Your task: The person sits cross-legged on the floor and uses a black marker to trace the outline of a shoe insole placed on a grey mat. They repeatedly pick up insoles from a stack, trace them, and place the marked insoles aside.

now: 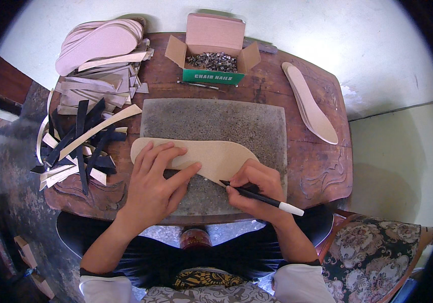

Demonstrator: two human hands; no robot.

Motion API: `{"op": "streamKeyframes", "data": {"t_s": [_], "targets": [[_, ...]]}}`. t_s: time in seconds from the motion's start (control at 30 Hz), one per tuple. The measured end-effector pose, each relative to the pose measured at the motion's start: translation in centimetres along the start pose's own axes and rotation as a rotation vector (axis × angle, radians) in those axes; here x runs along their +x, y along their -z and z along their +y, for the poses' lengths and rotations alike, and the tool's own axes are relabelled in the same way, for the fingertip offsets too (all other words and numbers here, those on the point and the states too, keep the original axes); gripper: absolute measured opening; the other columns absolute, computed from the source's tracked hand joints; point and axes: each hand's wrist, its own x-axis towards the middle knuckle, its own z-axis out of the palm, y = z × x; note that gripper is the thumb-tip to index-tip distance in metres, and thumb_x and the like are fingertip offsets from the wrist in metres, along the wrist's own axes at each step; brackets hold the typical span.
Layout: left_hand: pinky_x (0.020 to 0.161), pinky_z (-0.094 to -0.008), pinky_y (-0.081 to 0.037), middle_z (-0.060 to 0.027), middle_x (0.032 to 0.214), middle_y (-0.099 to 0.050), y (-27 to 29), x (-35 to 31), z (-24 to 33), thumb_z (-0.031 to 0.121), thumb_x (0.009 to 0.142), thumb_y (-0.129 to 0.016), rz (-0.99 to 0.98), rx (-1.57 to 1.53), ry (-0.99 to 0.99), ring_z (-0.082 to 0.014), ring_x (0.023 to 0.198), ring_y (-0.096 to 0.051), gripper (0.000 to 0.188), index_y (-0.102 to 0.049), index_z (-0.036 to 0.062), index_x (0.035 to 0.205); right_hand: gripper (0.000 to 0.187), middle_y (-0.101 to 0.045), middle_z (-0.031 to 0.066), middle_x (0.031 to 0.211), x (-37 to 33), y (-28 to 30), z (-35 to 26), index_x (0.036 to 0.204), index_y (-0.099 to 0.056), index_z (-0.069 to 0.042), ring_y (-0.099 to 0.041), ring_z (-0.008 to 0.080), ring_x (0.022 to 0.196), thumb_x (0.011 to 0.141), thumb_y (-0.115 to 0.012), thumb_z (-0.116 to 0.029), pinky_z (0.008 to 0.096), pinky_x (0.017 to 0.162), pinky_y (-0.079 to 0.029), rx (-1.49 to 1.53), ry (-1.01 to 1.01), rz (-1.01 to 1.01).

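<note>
- Head view, left hand (152,178): fingers moderately spread, palm down, fingertips resting on a flat, beige, sole-shaped piece (216,155).
- Head view, right hand (258,188): fingers curled, pinching a slim black marker with a white end (267,198), its tip at the piece's lower edge.
- Head view: the piece lies crosswise on a rectangular, speckled grey slab (211,118) atop the carved brown wooden table (317,166).
</note>
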Motion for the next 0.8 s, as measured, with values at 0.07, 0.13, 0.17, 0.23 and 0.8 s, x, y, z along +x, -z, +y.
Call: {"op": "streamKeyframes", "data": {"t_s": [0.07,0.13,0.17,0.23,0.8], "targets": [[0.118,-0.0556,-0.034,-0.0088,0.134,-0.059,-0.03,-0.02,-0.03,0.012,0.078,-0.076,0.003,0.005,-0.002,-0.033,0.133,-0.051,0.047,-0.074,0.0217,0.125,0.02,-0.064,0.0093,0.08,0.07,0.01,-0.06,0.08,-0.062,0.0,-0.066,0.0188,0.069,0.072,-0.081,0.0,0.0288,0.061,-0.049,0.0,0.003,0.001],[0.118,-0.0564,-0.034,-0.01,0.133,-0.059,-0.02,0.09,0.15,0.009,0.079,-0.075,0.003,-0.015,0.01,-0.0342,0.132,-0.052,0.045,-0.074,0.0206,0.123,0.02,-0.064,0.0093,0.08,0.04,0.03,-0.04,0.08,-0.062,0.0,-0.066,0.0188,0.069,0.072,-0.081,0.0,0.0285,0.061,-0.05,-0.007,0.0,-0.001],[0.118,-0.0569,-0.035,-0.0106,0.132,-0.059,-0.03,0.13,0.22,0.008,0.08,-0.074,0.002,-0.025,0.016,-0.0348,0.131,-0.053,0.044,-0.075,0.02,0.122,0.02,-0.064,0.0092,0.08,0.0,0.03,0.01,0.08,-0.063,0.0,-0.066,0.0188,0.07,0.072,-0.081,0.0,0.0285,0.061,-0.05,-0.007,-0.003,-0.001],[0.118,-0.0567,-0.034,-0.0107,0.132,-0.059,-0.03,0.14,0.24,0.007,0.08,-0.074,0.003,-0.029,0.018,-0.0347,0.132,-0.052,0.044,-0.075,0.0202,0.122,0.02,-0.065,0.0092,0.08,-0.05,0.04,0.08,0.08,-0.063,0.0,-0.066,0.0189,0.07,0.072,-0.081,0.0,0.0283,0.062,-0.05,-0.005,-0.007,-0.002],[0.117,-0.0575,-0.034,-0.0101,0.132,-0.059,0.07,0.25,0.28,0.007,0.079,-0.075,0.003,-0.031,0.019,-0.0345,0.131,-0.053,0.045,-0.075,0.0208,0.122,0.019,-0.063,0.0087,0.08,-0.03,0.3,0.73,0.079,-0.061,-0.003,-0.066,0.0215,0.071,0.073,-0.079,-0.003,0.0311,0.064,-0.051,0.08,-0.017,0.014]]}}
